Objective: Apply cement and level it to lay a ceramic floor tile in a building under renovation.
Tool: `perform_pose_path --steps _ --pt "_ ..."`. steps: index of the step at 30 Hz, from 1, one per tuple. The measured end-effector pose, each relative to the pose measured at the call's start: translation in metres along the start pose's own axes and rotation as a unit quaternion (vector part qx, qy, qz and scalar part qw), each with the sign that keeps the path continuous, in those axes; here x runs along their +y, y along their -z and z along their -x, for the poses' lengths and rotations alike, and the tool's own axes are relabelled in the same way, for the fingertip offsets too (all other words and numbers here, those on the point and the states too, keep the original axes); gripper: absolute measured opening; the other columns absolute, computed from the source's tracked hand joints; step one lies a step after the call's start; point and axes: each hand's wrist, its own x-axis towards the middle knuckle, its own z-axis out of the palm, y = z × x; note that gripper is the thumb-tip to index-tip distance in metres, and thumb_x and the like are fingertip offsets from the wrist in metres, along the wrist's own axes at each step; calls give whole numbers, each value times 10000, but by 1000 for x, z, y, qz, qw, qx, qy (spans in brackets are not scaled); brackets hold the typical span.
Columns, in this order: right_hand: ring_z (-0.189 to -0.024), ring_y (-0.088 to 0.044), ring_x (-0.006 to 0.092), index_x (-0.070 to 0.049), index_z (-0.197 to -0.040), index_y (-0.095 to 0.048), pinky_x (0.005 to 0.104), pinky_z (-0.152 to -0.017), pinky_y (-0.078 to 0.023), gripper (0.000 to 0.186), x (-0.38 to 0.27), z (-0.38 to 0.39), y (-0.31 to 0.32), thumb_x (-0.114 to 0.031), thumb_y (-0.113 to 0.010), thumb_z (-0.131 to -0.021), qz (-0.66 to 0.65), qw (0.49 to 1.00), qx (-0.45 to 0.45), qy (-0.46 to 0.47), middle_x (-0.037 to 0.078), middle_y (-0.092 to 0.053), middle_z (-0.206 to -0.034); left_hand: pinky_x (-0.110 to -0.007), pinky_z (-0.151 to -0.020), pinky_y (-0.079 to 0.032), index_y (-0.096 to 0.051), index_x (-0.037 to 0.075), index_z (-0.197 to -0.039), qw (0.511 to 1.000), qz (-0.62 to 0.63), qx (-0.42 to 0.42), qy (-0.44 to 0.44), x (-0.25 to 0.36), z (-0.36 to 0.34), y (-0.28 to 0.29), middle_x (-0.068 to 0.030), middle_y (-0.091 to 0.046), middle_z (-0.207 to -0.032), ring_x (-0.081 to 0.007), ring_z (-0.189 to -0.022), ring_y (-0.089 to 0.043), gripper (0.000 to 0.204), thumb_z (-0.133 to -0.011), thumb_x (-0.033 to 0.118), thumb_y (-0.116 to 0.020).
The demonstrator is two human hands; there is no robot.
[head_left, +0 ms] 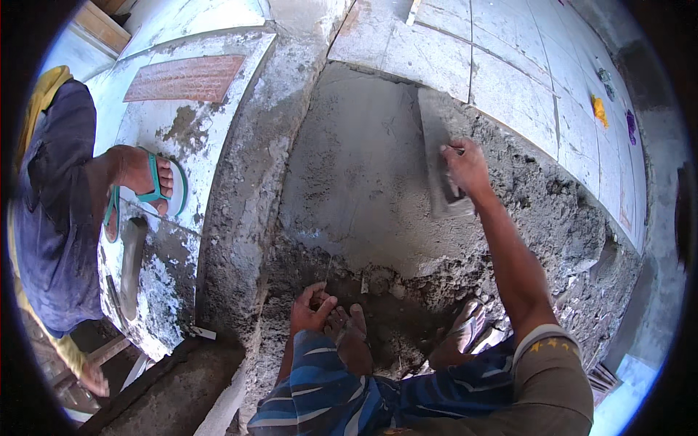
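Observation:
My right hand (467,171) grips the handle of a long rectangular plastering trowel (435,120), whose flat blade lies on wet grey mortar (356,167). The mortar is smooth to the left of the blade and rough and lumpy to its right. Close to my left foot, my left hand (313,309) hangs with loosely bent fingers, thumb and forefinger apart, and I see nothing held in it. Dark, crumbly mortar lies just beyond my feet.
White tiles (509,65) border the mortar at the far right. A raised cement ledge (251,167) runs along its left. Beyond it are a reddish textured panel (185,78) and another person's sandalled foot (142,171). An orange scrap (599,111) lies on the right tiles.

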Motion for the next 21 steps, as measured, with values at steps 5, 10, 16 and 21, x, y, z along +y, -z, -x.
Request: perform_pose_path --steps 5,10,16,21 --pt "-624 -656 197 -5 -1166 -614 366 -545 -513 358 -61 37 -44 -274 -649 -933 -246 966 -69 46 148 -673 -835 -339 -768 -540 -640 16 -1202 996 -90 -5 -9 -5 -3 -1 -75 -693 -892 -171 -839 -662 442 -826 204 -776" --pt "-989 -642 437 -61 -1193 -600 487 -863 -521 399 -98 12 -104 -348 -608 -915 -24 986 -19 164 214 -679 -1031 -345 -762 -540 -657 26 -1177 996 -91 13 -2 -23 -6 1 -78 -706 -859 -181 -801 -670 436 -819 240 -783" --pt "-1045 -652 367 -66 -1079 -644 479 -887 -527 342 -86 -37 -74 -353 -526 -934 118 989 -60 69 197 -679 -1086 -340 -742 -532 -666 38 -1173 999 -39 9 26 -29 -1 -3 -76 -698 -845 -148 -790 -652 436 -803 232 -790" --pt "-960 -656 411 1 -980 -684 477 -834 -529 352 41 -29 -11 -322 -554 -935 136 988 52 58 236 -686 -982 -341 -745 -528 -660 22 -1171 994 -109 3 10 3 -1 0 -73 -690 -843 -155 -779 -646 457 -793 239 -799"
